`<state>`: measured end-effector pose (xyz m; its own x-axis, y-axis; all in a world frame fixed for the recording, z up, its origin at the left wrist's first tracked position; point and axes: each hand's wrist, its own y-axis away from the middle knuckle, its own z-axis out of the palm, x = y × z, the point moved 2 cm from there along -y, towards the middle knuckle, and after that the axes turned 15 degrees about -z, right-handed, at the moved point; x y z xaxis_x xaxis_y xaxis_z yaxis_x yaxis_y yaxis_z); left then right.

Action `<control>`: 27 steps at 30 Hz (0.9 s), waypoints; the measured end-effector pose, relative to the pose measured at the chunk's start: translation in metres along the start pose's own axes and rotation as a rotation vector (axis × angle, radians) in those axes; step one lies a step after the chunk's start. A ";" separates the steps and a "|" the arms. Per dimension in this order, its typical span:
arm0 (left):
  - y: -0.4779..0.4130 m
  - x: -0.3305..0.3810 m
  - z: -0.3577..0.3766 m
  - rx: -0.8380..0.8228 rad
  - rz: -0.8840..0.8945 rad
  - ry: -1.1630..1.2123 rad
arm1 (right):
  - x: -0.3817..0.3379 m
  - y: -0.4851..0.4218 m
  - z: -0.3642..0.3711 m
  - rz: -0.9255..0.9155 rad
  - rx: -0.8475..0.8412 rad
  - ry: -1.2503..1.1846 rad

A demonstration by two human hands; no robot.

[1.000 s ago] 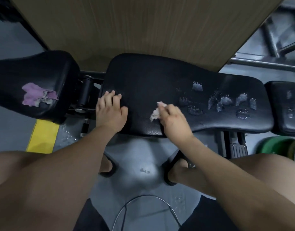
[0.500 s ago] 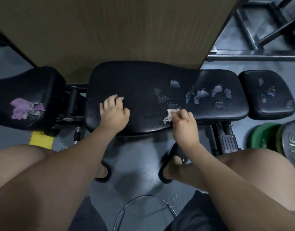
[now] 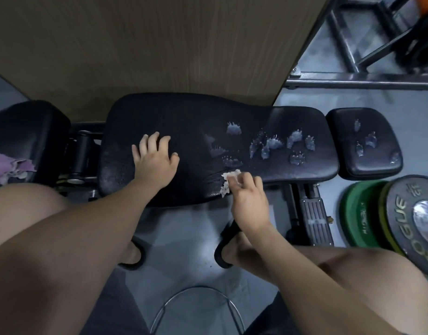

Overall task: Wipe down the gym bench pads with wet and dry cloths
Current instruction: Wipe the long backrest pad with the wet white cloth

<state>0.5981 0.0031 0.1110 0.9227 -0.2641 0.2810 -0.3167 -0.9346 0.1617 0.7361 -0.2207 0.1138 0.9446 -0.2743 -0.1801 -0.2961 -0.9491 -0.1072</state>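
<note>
A long black bench pad (image 3: 196, 122) lies across the middle, with several foamy wet blotches (image 3: 271, 143) on its right half. My left hand (image 3: 155, 160) rests flat on the pad's left part, fingers spread. My right hand (image 3: 249, 199) pinches a small whitish cloth (image 3: 228, 181) against the pad's near edge, just below the blotches. A smaller black pad (image 3: 377, 163) at the right also carries wet spots. On the black pad at far left (image 3: 27, 131) lies a crumpled purple cloth (image 3: 10, 165).
A wooden panel (image 3: 159, 44) stands behind the bench. Green and grey weight plates (image 3: 389, 213) lean at the right on the grey floor. A dark metal rack frame (image 3: 365, 81) runs at the upper right. My knees and sandalled feet are below the bench.
My right hand has slid the whitish cloth to the right along the pad's near edge, closer to the wet blotches. The left hand has stayed on the pad. The view has shifted right.
</note>
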 end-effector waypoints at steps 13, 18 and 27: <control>-0.028 -0.010 0.010 0.112 -0.089 -0.036 | 0.015 -0.106 0.008 -0.137 0.006 -0.013; -0.030 -0.011 0.014 0.124 -0.090 -0.038 | 0.020 -0.157 0.008 -0.196 -0.025 0.012; -0.032 -0.011 0.011 0.134 -0.104 -0.030 | -0.002 -0.094 0.002 -0.430 -0.044 -0.148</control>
<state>0.6010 0.0330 0.0922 0.9557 -0.1697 0.2407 -0.1892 -0.9801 0.0601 0.7623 -0.1306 0.1224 0.9491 0.1685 -0.2661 0.1284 -0.9785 -0.1615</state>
